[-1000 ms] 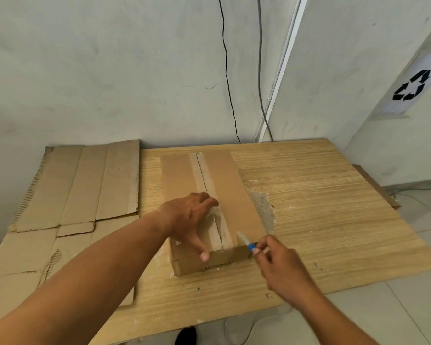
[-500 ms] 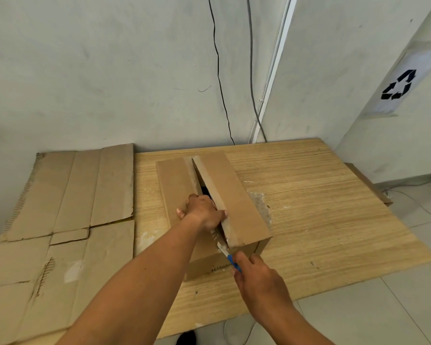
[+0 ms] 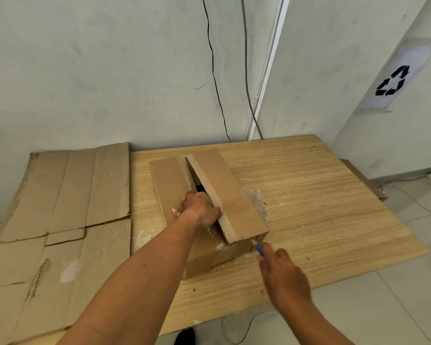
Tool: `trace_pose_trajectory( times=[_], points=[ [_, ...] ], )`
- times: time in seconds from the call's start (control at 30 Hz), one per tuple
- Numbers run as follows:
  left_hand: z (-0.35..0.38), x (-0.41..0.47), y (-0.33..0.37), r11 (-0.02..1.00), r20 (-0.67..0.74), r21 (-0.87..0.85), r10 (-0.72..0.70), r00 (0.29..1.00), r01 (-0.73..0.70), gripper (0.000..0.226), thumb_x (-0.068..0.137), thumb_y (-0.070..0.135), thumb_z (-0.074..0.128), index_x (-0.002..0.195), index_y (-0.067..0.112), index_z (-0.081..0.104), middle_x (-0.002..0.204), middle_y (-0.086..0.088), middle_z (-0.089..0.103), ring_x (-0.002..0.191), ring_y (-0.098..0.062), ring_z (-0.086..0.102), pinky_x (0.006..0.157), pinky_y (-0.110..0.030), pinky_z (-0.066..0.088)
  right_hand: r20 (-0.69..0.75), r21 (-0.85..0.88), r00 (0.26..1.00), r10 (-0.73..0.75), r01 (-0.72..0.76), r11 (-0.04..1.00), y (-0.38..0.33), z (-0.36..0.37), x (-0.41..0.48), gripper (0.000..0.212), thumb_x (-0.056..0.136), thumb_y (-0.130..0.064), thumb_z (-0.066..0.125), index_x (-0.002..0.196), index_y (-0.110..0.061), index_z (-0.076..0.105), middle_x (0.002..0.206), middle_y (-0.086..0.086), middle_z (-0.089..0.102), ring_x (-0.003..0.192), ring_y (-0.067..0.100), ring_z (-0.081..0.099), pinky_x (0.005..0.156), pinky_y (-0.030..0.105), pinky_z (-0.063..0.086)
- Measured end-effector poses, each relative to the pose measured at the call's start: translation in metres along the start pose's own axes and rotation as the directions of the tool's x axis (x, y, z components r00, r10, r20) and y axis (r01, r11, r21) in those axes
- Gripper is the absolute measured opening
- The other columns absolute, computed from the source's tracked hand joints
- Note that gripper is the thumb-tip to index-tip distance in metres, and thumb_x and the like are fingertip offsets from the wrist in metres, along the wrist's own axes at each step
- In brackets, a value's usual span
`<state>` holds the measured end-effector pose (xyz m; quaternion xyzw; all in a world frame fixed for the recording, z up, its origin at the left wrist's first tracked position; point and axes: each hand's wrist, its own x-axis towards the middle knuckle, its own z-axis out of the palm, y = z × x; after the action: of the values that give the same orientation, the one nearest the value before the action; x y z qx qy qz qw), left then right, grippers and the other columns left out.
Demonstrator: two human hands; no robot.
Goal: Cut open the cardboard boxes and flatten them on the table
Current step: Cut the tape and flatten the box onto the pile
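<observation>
A brown cardboard box (image 3: 237, 202) stands in the middle of the wooden table (image 3: 321, 207), its top seam split and the right flap lifted. My left hand (image 3: 200, 211) reaches into the gap, fingers curled under the raised flap's edge near the front. My right hand (image 3: 284, 277) holds a blue-handled cutter (image 3: 257, 247), whose blade tip touches the box's near right corner just below the flap.
Flattened cardboard sheets (image 3: 60, 220) cover the table's left part and overhang its left edge. Another cardboard piece (image 3: 366, 180) leans beyond the table's right side. Cables run down the wall behind. A white cord (image 3: 237, 327) lies on the floor in front.
My left hand has gone from pressing on the taped seam to reaching into the split and lifting the right flap. The cutter has moved to the box's near right corner.
</observation>
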<state>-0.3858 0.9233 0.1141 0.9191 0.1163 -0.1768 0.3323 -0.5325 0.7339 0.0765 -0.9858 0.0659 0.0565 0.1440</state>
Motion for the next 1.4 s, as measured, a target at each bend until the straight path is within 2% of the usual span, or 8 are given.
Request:
trace_pose_trajectory(
  times=[0.23,0.43,0.63,0.9,1.07,1.23,1.3,1.4],
  points=[
    [0.006,-0.008,-0.007,0.972,-0.049,0.194,0.149,0.988,-0.137,0.059,0.098,0.049,0.054,0.144,0.014,0.046,0.155,-0.008,0.031,0.147,-0.03,0.022,0.12,-0.062,0.005,-0.196,0.108,0.981,-0.005,0.026,0.994,0.057,0.003,0.024,0.016,0.095,-0.034,0.058,0.106,-0.024,0.062,0.087,-0.008,0.059,0.07,0.019,0.059,0.058,0.033,0.048],
    [-0.007,-0.001,-0.032,0.937,-0.081,0.308,0.196,0.977,-0.162,0.06,0.093,0.055,0.059,0.14,0.018,0.05,0.151,-0.01,0.033,0.145,-0.03,0.023,0.123,-0.052,0.015,-0.053,0.131,0.996,0.066,-0.058,0.99,0.072,0.002,0.049,0.013,0.098,-0.039,0.047,0.095,-0.027,0.05,0.082,-0.01,0.057,0.077,0.018,0.056,0.067,0.037,0.048],
    [-0.014,0.001,-0.016,0.954,-0.099,0.299,0.034,0.994,-0.003,0.084,0.09,0.076,0.04,0.142,0.011,0.049,0.155,-0.015,0.029,0.147,-0.034,0.02,0.122,-0.057,0.014,0.162,0.089,0.926,0.342,-0.359,0.929,0.084,0.004,0.083,0.039,0.106,-0.032,0.031,0.144,-0.026,0.036,0.114,0.005,0.06,0.09,0.023,0.058,0.072,0.034,0.044],
    [0.01,0.012,0.048,0.908,-0.108,0.402,-0.082,0.991,0.119,0.154,0.056,0.103,0.039,0.154,-0.002,-0.018,0.158,-0.03,0.016,0.146,-0.047,0.017,0.117,-0.065,0.014,0.288,0.188,0.883,0.371,-0.432,0.882,0.046,0.017,0.109,0.044,0.104,-0.02,0.028,0.147,-0.022,0.037,0.114,0.01,0.06,0.092,0.026,0.058,0.078,0.036,0.047],
    [0.013,0.027,0.064,0.785,0.194,0.609,-0.01,0.981,-0.113,0.126,0.074,0.07,0.071,0.156,0.011,-0.004,0.156,-0.038,-0.001,0.145,-0.057,0.001,0.117,-0.068,0.009,0.033,0.519,0.918,0.395,-0.354,0.778,0.025,-0.026,0.13,0.031,0.103,-0.042,0.045,0.124,-0.021,0.052,0.087,0.0,0.058,0.076,0.017,0.056,0.07,0.035,0.043],
    [-0.034,0.043,0.039,0.232,0.564,0.758,0.238,0.791,-0.61,0.136,0.067,0.038,0.091,0.158,0.023,-0.009,0.164,-0.02,-0.007,0.151,-0.04,0.004,0.119,-0.064,0.015,-0.101,0.551,0.92,0.379,-0.265,0.791,0.013,-0.053,0.159,0.041,0.097,-0.049,0.054,0.133,-0.027,0.053,0.112,0.003,0.06,0.097,0.019,0.06,0.08,0.034,0.046],
    [-0.04,0.052,0.039,0.11,0.581,0.773,0.27,0.767,-0.624,0.14,0.064,0.042,0.092,0.158,0.022,-0.01,0.164,-0.014,0.003,0.148,-0.037,0.016,0.118,-0.066,0.014,-0.067,0.502,0.937,0.343,-0.266,0.823,0.013,-0.054,0.165,0.048,0.096,-0.048,0.056,0.141,-0.033,0.047,0.125,0.003,0.057,0.11,0.021,0.056,0.084,0.033,0.043],
    [-0.018,0.045,0.051,0.169,0.535,0.768,0.361,0.764,-0.618,0.15,0.055,0.075,0.081,0.158,0.018,-0.011,0.158,-0.017,0.019,0.144,-0.038,0.023,0.117,-0.068,0.01,0.075,0.563,0.961,0.267,-0.262,0.784,0.01,-0.047,0.163,0.05,0.097,-0.041,0.06,0.145,-0.036,0.046,0.127,-0.001,0.061,0.107,0.018,0.058,0.083,0.029,0.043]
  ],
)
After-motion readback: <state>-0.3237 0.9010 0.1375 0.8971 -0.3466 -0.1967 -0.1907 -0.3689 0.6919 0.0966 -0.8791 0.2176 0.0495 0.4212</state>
